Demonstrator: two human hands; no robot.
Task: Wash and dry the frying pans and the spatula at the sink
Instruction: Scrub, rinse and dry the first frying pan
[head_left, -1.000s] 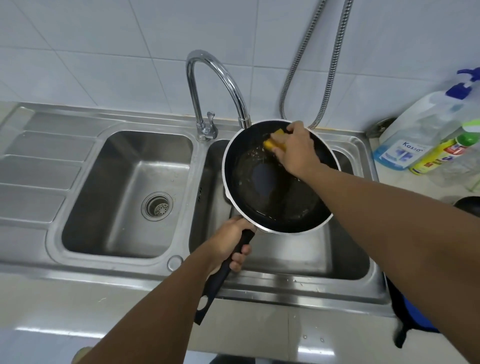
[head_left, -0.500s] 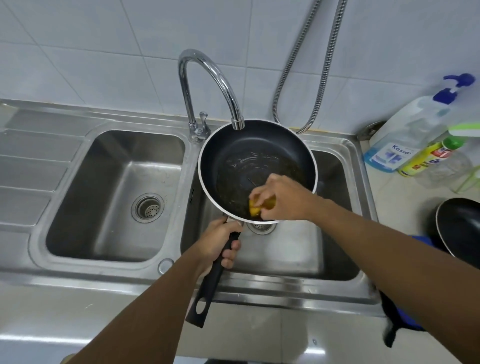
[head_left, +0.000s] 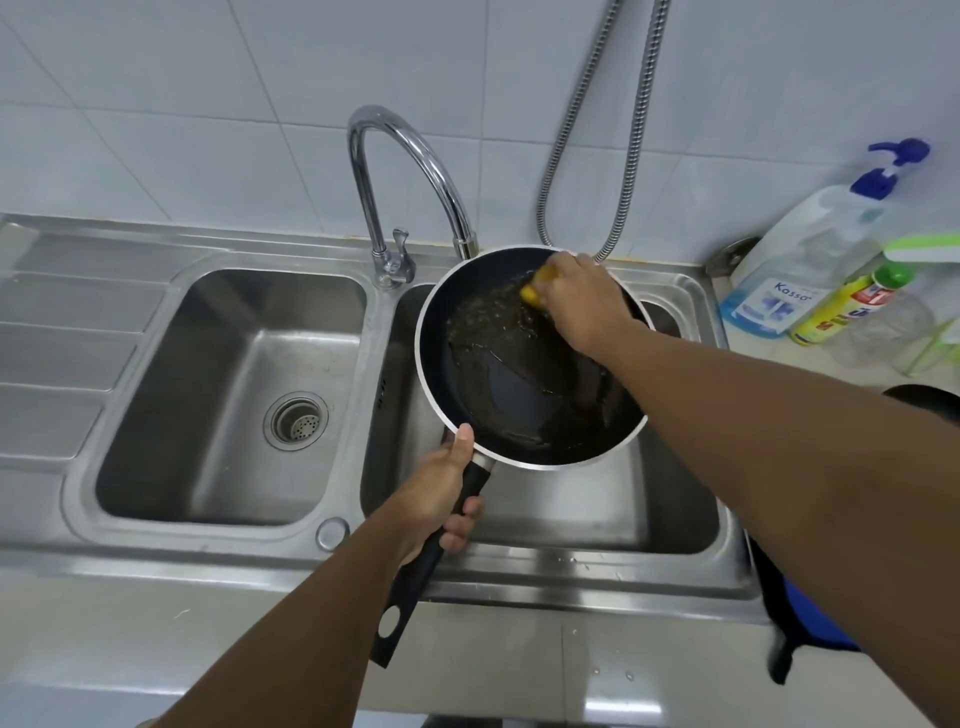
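While your left hand (head_left: 436, 499) curls its fingers round the black handle (head_left: 415, 582), you hold the frying pan (head_left: 519, 384) over the right basin (head_left: 623, 509) of the steel sink. Your right hand (head_left: 582, 306) pinches a yellow sponge (head_left: 535, 291) against the pan's far inner wall, just below the tap (head_left: 405, 156) spout. A greasy film coats the dark inside. On the counter to your right, a blue-pump bottle (head_left: 800, 260) reads "Kasso". The yellow bottle (head_left: 836, 312) beside it has red lettering too blurred to read. A second dark pan (head_left: 924, 397) shows at the right edge.
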